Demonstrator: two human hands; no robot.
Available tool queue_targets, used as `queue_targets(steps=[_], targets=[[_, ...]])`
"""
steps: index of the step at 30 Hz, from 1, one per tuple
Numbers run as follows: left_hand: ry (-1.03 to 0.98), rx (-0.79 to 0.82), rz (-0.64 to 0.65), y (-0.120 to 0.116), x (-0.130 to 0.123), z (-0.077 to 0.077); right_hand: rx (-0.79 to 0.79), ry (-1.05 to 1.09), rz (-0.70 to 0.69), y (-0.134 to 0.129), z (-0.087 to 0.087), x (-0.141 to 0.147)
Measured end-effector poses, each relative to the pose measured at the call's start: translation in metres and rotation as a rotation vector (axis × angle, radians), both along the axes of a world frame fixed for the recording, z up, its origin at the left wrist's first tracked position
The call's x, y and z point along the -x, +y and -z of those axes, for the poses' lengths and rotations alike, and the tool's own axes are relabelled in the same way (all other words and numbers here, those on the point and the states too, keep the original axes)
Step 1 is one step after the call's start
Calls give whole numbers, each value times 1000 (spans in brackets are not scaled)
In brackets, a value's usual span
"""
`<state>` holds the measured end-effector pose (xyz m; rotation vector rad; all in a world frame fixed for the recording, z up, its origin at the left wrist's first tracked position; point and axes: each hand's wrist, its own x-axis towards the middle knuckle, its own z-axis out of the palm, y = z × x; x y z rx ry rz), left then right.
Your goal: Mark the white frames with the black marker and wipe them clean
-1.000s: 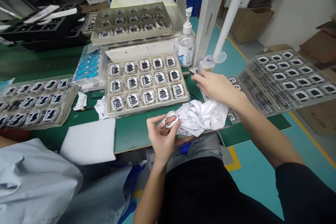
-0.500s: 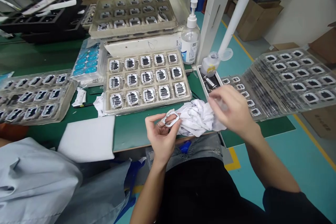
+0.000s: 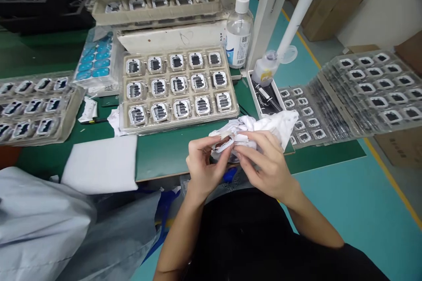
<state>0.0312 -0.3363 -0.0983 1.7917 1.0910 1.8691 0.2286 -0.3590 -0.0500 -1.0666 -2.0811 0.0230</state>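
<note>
The two hands meet over the front edge of the green worktop (image 3: 160, 158), toward its right side. The left hand (image 3: 205, 167) pinches a small white frame (image 3: 224, 144) by its left part; the right hand (image 3: 268, 167) has thumb and fingers closed on something white at the frame's right side, and whether it is part of the crumpled white cloth (image 3: 286, 125) just behind cannot be told. Farther left, a white foam sheet (image 3: 100, 164) overhangs the front edge. Between sheet and hands, a strip of green surface runs from that edge back to the front rim of a filled tray (image 3: 181, 124). Beyond the cloth, a narrow box (image 3: 254, 96) holds a squeeze bottle (image 3: 264, 69); a pump bottle (image 3: 238, 43) stands by the tray's back right corner.
</note>
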Motion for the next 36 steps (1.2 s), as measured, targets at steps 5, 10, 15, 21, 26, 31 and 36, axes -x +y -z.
queue_targets(steps=[5, 10, 15, 21, 26, 31, 36], targets=[[137, -123, -2, -1, 4, 10, -112, -24, 48, 0, 12, 1], [109, -252, 40, 2, -5, 5, -240, -104, 97, 1, 19, 0], [92, -304, 49, 1, -15, 3, -265, -121, 190, 2, 28, 2], [57, -412, 24, 3, -25, 5, -191, 0, 114, 0, 35, 7], [85, -378, 32, -1, -23, 6, -338, -41, 233, 0, 43, 10], [80, -305, 49, -4, -23, 3, -436, -85, 299, 4, 44, 13], [72, -301, 16, -5, -28, 4, -372, -3, 210, 9, 42, 10]])
